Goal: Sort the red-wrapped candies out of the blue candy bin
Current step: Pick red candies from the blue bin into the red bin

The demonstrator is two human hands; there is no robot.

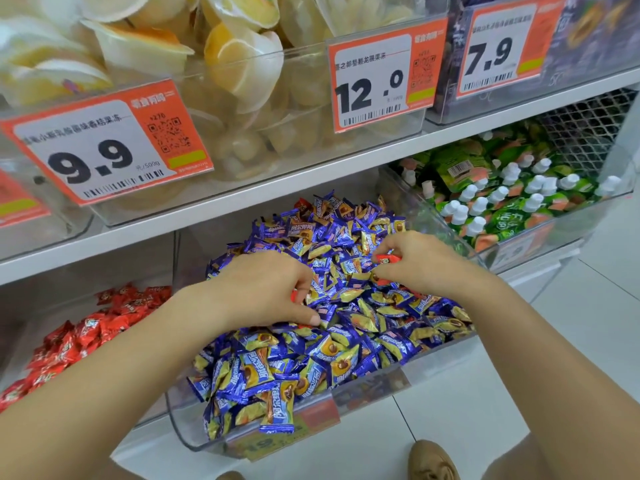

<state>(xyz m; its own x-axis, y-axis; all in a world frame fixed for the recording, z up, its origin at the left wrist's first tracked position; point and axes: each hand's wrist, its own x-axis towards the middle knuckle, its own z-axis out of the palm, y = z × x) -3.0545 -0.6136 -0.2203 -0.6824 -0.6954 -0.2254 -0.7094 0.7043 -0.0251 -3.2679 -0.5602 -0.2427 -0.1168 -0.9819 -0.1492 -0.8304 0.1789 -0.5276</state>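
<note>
A red-wrapped candy [387,259] sits pinched between the thumb and fingertips of the right hand [420,263], lifted just clear of the heap in the blue candy bin [311,422]. Its long axis runs roughly left to right, twisted ends poking out either side of the pinch. A second scrap of red [383,280] shows just below the same fingers, touching the blue wrappers; whether it is held too I cannot tell.

The left hand [268,289] rests curled on the heap, thumb pressed down into the blue candies [332,362], with a sliver of red [294,295] showing inside the curl (probably another red candy gathered there, though most of it is hidden).

What the next move turns on is direction: the neighbouring bin of red candies [86,336] lies to the person's left, beyond the left hand. The pinched candy is on the far side from it, so the right hand would have to cross over the left, or pass the candy across. The left hand is plainly the nearer one.

One more red wrapper [302,204] peeks out at the back of the heap, well apart from both hands.
</note>
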